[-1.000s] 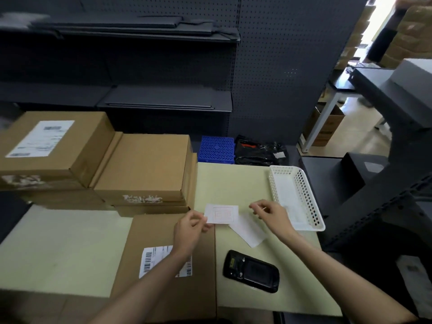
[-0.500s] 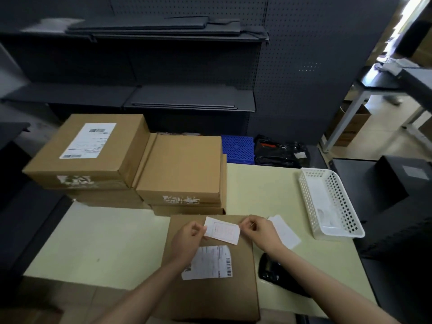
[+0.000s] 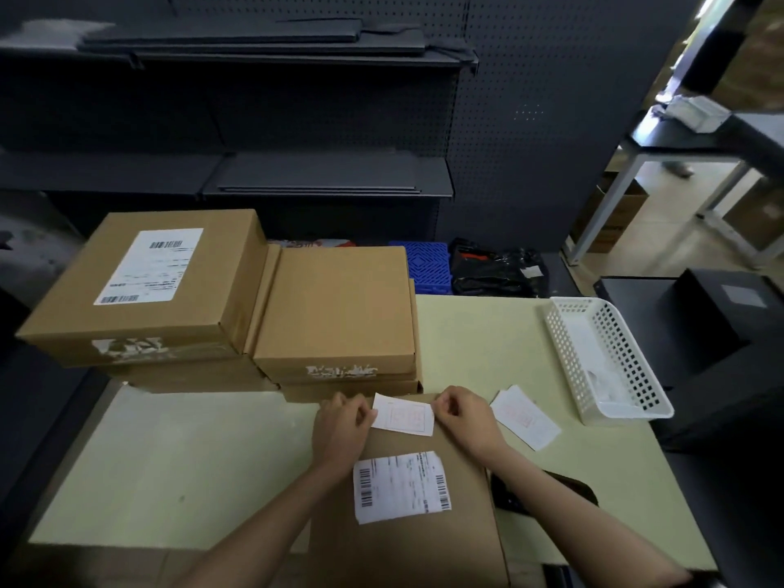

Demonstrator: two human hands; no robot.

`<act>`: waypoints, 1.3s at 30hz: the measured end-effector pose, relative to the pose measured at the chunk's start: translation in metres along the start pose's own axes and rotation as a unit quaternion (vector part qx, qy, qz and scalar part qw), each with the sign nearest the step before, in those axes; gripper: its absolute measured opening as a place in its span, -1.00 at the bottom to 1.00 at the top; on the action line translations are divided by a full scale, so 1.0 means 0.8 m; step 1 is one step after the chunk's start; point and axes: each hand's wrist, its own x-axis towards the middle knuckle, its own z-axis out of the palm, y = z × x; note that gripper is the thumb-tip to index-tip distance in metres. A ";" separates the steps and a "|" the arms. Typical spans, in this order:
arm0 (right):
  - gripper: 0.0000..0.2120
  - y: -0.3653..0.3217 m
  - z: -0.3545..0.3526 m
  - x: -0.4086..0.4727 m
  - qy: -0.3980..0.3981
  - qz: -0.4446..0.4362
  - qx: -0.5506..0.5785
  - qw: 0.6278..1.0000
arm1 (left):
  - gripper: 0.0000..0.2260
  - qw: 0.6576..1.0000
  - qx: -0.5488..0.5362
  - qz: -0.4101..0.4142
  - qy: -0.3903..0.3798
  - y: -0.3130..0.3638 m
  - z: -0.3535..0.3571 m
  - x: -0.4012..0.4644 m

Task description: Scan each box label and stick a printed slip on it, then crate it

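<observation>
The left hand (image 3: 339,430) and right hand (image 3: 464,418) each pinch one end of a small white slip (image 3: 404,415), fingers curled, holding it just over the far edge of a flat cardboard box (image 3: 407,541). The box lies on the pale worktop (image 3: 169,468), its barcode label (image 3: 401,485) facing up.

Single head-worn wide-angle view, looking forward and steeply down onto the counter (image 3: 203,460) from close above its near edge. Faces dark shelving (image 3: 331,180) at the far side. Forearms enter from the bottom edge, reaching away from the lens. Strong barrel bend toward the corners. A lit aisle (image 3: 662,231) opens at far right. No second view to overlap.
</observation>
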 end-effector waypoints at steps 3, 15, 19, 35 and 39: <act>-0.87 -0.001 0.005 -0.001 0.016 -0.003 -0.007 1.000 | -0.80 1.000 0.012 0.016 0.003 -0.005 0.005 -0.003; -0.81 -0.002 0.019 -0.002 0.043 -0.061 -0.083 0.994 | -0.81 0.999 0.017 0.020 0.025 -0.015 0.021 0.000; -0.82 0.003 0.018 -0.001 0.022 -0.098 -0.122 0.987 | -0.78 0.999 0.020 0.021 0.037 -0.016 0.024 -0.001; -0.54 0.023 0.034 -0.041 0.065 -0.207 -0.164 0.962 | -0.61 0.962 0.142 0.212 0.094 -0.025 0.036 -0.025; -0.52 0.037 0.043 -0.046 0.019 -0.240 -0.217 0.946 | -0.60 0.960 0.157 0.226 0.058 -0.023 0.032 -0.029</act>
